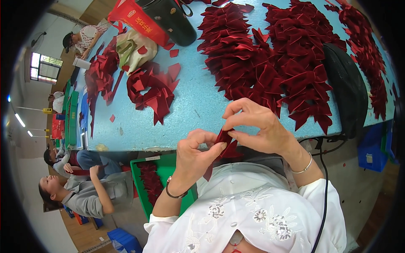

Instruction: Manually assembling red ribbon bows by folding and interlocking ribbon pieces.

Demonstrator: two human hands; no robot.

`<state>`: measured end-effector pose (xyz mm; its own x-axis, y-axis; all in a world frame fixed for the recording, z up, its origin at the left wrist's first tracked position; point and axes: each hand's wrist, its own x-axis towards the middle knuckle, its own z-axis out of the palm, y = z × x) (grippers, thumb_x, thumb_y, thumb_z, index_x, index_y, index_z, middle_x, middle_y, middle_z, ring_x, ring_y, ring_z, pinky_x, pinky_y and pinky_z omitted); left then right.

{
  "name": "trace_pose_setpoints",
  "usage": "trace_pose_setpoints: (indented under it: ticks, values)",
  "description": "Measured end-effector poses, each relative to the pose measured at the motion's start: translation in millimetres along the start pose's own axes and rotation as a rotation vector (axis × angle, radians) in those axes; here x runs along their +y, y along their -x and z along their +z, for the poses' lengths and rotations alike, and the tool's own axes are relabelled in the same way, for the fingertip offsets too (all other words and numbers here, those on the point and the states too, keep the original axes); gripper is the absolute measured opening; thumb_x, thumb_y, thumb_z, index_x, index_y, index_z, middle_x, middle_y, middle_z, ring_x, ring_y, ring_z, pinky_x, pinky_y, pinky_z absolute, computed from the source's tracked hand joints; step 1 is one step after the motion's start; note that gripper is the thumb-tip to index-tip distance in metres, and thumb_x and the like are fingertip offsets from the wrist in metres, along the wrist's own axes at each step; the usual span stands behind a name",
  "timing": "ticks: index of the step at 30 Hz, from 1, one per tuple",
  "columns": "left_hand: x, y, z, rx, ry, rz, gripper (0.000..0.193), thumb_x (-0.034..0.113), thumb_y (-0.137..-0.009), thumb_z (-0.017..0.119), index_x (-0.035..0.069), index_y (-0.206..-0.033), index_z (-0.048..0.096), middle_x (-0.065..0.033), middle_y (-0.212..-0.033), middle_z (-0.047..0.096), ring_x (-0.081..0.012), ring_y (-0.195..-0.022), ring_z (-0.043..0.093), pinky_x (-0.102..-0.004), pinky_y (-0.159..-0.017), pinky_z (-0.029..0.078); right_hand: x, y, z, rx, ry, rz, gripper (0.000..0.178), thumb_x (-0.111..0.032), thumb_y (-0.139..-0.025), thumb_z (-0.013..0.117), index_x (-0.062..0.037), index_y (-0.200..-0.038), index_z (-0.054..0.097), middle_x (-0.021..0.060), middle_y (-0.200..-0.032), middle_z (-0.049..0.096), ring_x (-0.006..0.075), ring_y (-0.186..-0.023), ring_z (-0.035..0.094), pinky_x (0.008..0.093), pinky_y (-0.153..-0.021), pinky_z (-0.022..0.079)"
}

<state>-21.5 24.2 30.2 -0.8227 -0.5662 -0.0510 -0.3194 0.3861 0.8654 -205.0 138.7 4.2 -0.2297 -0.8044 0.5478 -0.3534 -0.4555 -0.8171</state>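
In front of my body, just past the near edge of the table, both hands pinch a dark red velvet ribbon [230, 151]. My left hand [192, 156] grips it between thumb and curled fingers, and a tail hangs below that hand. At its upper end, my right hand [257, 126] closes thumb and forefinger on the ribbon. The folded part between the fingertips is partly hidden. Beyond my hands, long rows of finished dark red velvet bows [236, 59] lie on the light blue table [185, 109].
Loose red ribbon pieces [156, 92] lie at the left, near a red bag [135, 21] and a dark tumbler [173, 21]. A black mesh-covered object [346, 88] with a cable stands right. A green bin [145, 198] holds bows below left. Co-workers sit farther left.
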Motion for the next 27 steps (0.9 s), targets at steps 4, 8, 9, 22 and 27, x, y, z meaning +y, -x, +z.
trace_pose_setpoints:
  ticks: [4,8,9,22,27]
  values:
    - [1,1,2,0.066,-0.106,0.087,0.015,0.006,-0.072,0.078,0.001,-0.084,0.07,-0.0068,-0.072,0.068,-0.0196,-0.062,0.06,-0.0335,-0.082,0.047,-7,-2,3,-0.052,0.362,-0.204,0.024,0.002,-0.069,0.072,-0.0028,-0.092,0.067,0.013,-0.11,0.059,0.0303,-0.102,0.059,0.042,-0.091,0.047]
    - [-2,2,4,0.098,-0.223,0.281,0.01,0.005,-0.073,0.077,0.003,-0.08,0.07,-0.003,-0.07,0.068,-0.0155,-0.062,0.06,-0.0386,-0.091,0.046,-11,-2,6,-0.11,0.489,-0.224,0.023,0.002,-0.066,0.071,-0.0024,-0.088,0.064,0.0142,-0.11,0.057,0.0346,-0.108,0.055,0.0481,-0.096,0.044]
    - [-1,3,4,0.111,-0.251,0.295,0.01,0.005,-0.073,0.077,0.003,-0.079,0.069,-0.0027,-0.07,0.068,-0.0157,-0.062,0.061,-0.0399,-0.093,0.044,-12,-2,8,-0.113,0.49,-0.226,0.023,0.002,-0.066,0.071,-0.0024,-0.088,0.064,0.0142,-0.11,0.057,0.0346,-0.108,0.055,0.0481,-0.096,0.044]
    - [-5,9,3,0.168,-0.431,0.462,0.013,0.005,-0.071,0.078,0.006,-0.074,0.065,-0.002,-0.068,0.067,-0.0192,-0.064,0.061,-0.0439,-0.096,0.042,-18,-7,19,-0.198,0.528,-0.242,0.018,0.0,-0.065,0.071,-0.0019,-0.08,0.061,0.0129,-0.107,0.057,0.0317,-0.106,0.057,0.0523,-0.099,0.042]
    - [-10,10,4,0.192,-0.453,0.49,0.015,0.004,-0.071,0.077,0.006,-0.073,0.063,-0.0022,-0.067,0.066,-0.0193,-0.064,0.061,-0.0444,-0.095,0.042,-17,-7,27,-0.217,0.554,-0.238,0.016,0.003,-0.066,0.07,-0.0008,-0.078,0.06,0.0118,-0.103,0.058,0.0294,-0.104,0.058,0.0527,-0.101,0.041]
